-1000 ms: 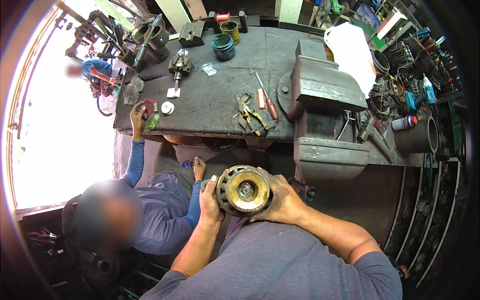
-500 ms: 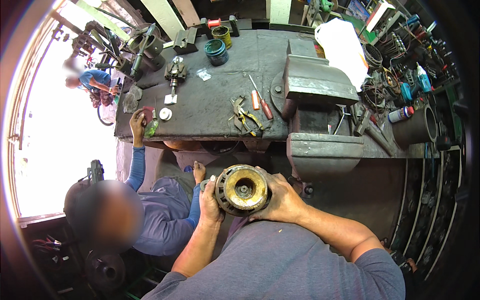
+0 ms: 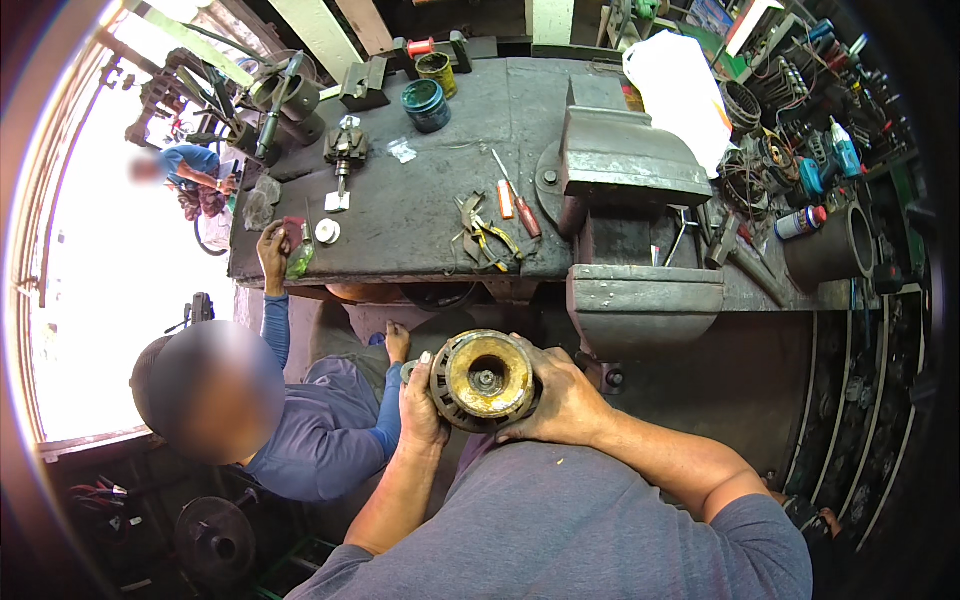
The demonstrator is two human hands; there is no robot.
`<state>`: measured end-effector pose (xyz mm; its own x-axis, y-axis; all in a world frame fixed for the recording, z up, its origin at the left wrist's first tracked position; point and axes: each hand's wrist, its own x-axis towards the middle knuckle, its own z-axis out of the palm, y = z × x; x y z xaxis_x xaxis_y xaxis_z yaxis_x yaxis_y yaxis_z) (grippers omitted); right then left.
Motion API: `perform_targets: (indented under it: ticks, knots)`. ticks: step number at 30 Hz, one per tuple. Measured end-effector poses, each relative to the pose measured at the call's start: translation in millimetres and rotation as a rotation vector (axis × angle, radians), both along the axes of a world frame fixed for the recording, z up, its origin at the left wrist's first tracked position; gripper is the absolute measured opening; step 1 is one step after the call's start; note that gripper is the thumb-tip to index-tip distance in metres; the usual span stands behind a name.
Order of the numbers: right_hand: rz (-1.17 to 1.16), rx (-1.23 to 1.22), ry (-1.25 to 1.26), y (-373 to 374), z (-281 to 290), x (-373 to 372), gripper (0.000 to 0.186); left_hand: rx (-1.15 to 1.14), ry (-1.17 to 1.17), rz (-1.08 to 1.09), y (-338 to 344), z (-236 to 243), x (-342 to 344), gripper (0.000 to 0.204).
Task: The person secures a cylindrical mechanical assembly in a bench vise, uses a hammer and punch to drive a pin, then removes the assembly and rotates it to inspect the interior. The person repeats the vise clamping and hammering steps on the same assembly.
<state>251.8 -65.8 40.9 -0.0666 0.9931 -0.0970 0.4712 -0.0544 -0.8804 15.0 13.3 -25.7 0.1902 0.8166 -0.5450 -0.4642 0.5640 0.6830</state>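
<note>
In front of my body, at the near side of the bench, I hold a round metal housing point(image 3: 487, 376), like that of an alternator. Slots run round its dark side, and its face is a greasy yellow-brown ring with a deep bore and a small shaft end at the centre. My left hand point(image 3: 424, 408) grips its left side, thumb up along the rim. My right hand point(image 3: 562, 396) is wrapped round the other side, fingers partly hidden beneath. On the bench lie pliers point(image 3: 484, 234), a red-handled screwdriver point(image 3: 524, 208) and a claw-pole rotor point(image 3: 345, 155) with its shaft.
A large bench vise point(image 3: 640, 200) juts over the bench point(image 3: 420, 225) edge on my right. Beside it are a hammer point(image 3: 745, 262) and a spray can point(image 3: 801, 222). A co-worker point(image 3: 330, 420) sits close on my left, one hand on the bench. A blue tub point(image 3: 427, 107) stands farther back.
The view has shifted slightly, and the co-worker's head has moved up a little. My hands keep the same grip on the housing, which hardly moves.
</note>
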Motion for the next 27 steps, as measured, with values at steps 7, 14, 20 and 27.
perform_targets:
  ticks: [7,14,20,27]
  knots:
    - [0.010,0.024,-0.024,2,1,1,0.131,-0.015,0.038,-0.017,0,-5,0,0.032]
    - [0.015,0.019,-0.020,-1,-10,5,0.131,0.095,0.080,0.004,5,21,11,0.038]
    - [0.138,-0.054,0.129,3,-31,7,0.113,0.429,0.404,-0.216,30,78,18,0.035]
    - [0.168,-0.377,0.154,-47,-7,55,0.102,0.702,0.720,-0.127,70,129,45,0.038]
